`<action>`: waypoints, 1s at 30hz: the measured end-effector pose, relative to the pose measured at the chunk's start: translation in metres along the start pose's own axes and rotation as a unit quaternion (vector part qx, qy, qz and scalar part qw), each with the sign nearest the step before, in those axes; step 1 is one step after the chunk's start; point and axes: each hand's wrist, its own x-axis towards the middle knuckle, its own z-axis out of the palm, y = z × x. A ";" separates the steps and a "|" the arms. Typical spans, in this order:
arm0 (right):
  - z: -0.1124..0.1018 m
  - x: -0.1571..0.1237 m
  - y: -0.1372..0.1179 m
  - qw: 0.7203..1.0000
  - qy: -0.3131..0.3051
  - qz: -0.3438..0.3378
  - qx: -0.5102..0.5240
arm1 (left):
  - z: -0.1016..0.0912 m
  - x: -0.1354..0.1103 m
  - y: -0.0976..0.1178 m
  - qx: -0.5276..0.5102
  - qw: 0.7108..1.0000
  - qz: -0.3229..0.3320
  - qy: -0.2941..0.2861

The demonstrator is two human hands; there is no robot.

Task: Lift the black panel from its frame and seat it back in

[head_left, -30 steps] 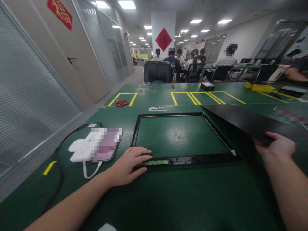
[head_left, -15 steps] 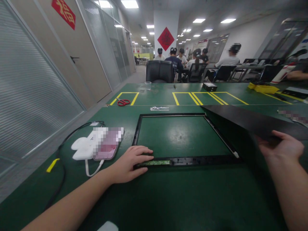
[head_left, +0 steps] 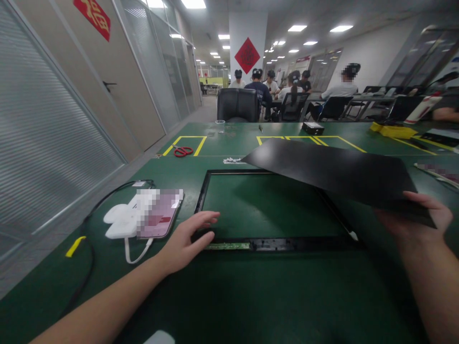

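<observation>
A black rectangular frame (head_left: 297,244) lies flat on the green table, with a strip of green circuit board (head_left: 229,246) along its near left bar. My left hand (head_left: 188,237) is at the frame's near left corner, fingers stretched and thumb apart, holding nothing; whether it touches the frame is hard to tell. In my right hand (head_left: 419,220) is a thin black sheet (head_left: 333,169), gripped at its near right corner, thumb on top and fingers underneath. The sheet hangs tilted above the frame and hides its far right corner and part of the right bar.
To the left lie a phone (head_left: 161,215), a white charger (head_left: 120,220) and a black cable (head_left: 93,258). Red-handled scissors (head_left: 183,151), small white pieces (head_left: 233,161), a clear cup (head_left: 220,126) and a black box (head_left: 312,128) are farther back. Several people sit beyond the table.
My right hand has swung the black sheet leftward, so it now hangs over the frame's right part. My left hand has shifted slightly left, its fingers drawn back from the frame's near bar.
</observation>
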 end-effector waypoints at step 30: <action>0.006 -0.002 0.026 0.942 -0.175 0.182 -0.221 | -0.009 0.019 0.014 -0.378 0.884 -0.201 0.187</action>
